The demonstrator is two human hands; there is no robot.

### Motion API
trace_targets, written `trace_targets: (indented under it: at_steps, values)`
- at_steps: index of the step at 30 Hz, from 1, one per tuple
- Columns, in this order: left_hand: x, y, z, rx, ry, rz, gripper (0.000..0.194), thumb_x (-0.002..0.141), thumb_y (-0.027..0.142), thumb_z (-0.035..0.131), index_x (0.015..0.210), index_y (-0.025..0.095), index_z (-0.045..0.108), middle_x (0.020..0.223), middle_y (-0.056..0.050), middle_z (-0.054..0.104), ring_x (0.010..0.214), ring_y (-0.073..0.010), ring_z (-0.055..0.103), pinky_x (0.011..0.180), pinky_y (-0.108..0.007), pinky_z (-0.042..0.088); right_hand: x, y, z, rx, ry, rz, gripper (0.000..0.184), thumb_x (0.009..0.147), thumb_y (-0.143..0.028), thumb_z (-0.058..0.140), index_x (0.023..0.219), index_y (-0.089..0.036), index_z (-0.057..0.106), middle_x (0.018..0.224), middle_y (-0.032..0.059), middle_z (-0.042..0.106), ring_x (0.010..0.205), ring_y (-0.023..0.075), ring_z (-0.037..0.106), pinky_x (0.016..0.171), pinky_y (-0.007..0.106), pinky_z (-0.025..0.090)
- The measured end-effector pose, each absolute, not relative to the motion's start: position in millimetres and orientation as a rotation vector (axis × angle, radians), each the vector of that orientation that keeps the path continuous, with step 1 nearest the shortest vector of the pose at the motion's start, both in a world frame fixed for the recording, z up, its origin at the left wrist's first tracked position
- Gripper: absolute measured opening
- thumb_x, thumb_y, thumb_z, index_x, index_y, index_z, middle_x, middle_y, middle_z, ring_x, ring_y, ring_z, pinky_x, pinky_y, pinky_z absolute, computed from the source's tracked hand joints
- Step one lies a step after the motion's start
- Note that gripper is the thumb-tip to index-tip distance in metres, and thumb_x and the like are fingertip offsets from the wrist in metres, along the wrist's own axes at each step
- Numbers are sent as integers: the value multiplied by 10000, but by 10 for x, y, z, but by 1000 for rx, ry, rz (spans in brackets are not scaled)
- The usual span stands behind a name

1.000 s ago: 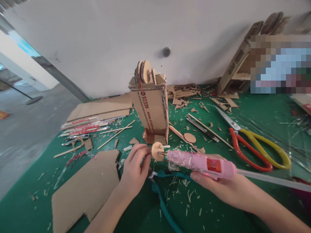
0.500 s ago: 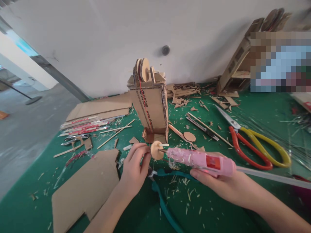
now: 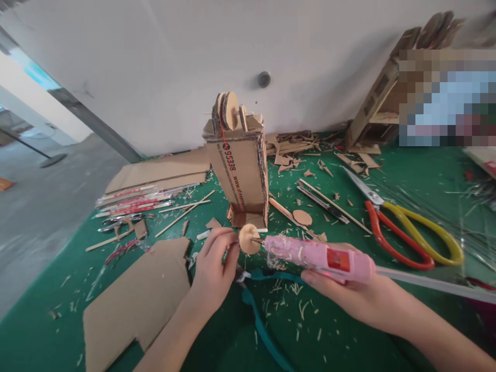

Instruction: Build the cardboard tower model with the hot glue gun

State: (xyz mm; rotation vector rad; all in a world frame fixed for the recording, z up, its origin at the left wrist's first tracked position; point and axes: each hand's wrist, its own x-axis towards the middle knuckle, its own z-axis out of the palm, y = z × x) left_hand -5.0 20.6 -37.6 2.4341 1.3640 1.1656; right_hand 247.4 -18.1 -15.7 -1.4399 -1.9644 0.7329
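My left hand (image 3: pixel 217 261) pinches the edge of a small round cardboard disc (image 3: pixel 248 243). A short pale stick (image 3: pixel 261 230) pokes out of the disc's face toward the right. In my right hand (image 3: pixel 349 299) lies a pink hot glue gun (image 3: pixel 310 254), its metal tip at the disc's face near the stick. A clear glue stick (image 3: pixel 434 281) runs out of the gun's back end. Just behind the disc stands a tall cardboard tower (image 3: pixel 242 170) with a cardboard wheel (image 3: pixel 231 111) on top. A red string runs down the tower's front from the wheel.
Teal-handled pliers (image 3: pixel 258 310) lie below the hands. Red-and-yellow scissors (image 3: pixel 403 227) are at the right, a utility knife (image 3: pixel 323 205) nearer the middle. A cut cardboard sheet (image 3: pixel 135 305) lies at left. Scraps litter the green table (image 3: pixel 329 341); another person sits behind the pixelated patch.
Both hands, the disc and the glue gun have shifted very slightly left. The gun's tip stays at the disc; nothing else has visibly moved.
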Motion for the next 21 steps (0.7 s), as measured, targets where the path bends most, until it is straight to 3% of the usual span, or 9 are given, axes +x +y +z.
trace_targets:
  at_steps: [8, 14, 18, 21]
  values:
    - [-47, 201, -385, 2440, 1365, 1168, 158, 900, 66, 464, 951, 200, 528, 955, -46, 580, 888, -145, 590, 776, -244, 496, 2436, -178, -89, -1443, -1959, 767, 261, 860, -429, 544, 986, -255, 694, 974, 41, 728, 827, 204, 695, 724, 291, 583]
    - [-37, 198, -369, 2390, 1383, 1169, 149, 896, 72, 474, 946, 203, 522, 953, -53, 582, 871, -151, 588, 749, -261, 503, 2423, -120, 5, -1292, -1941, 925, 238, 879, -374, 513, 774, -226, 668, 750, 28, 689, 660, 178, 654, 616, 284, 557]
    - [-49, 196, -389, 2320, 1373, 1203, 141, 889, 77, 482, 946, 200, 519, 957, -55, 575, 850, -149, 586, 712, -254, 500, 2470, -136, -77, -1266, -1738, 1124, 247, 879, -400, 521, 834, -215, 679, 616, 10, 619, 497, 140, 561, 455, 251, 496]
    - [-56, 182, -418, 2158, 1334, 1230, 184, 903, 108, 481, 1051, 211, 514, 974, -62, 594, 859, -159, 601, 711, -263, 503, 2526, -115, -189, -1305, -1606, 1116, 275, 859, -437, 561, 922, -206, 695, 581, 4, 599, 469, 137, 540, 422, 244, 473]
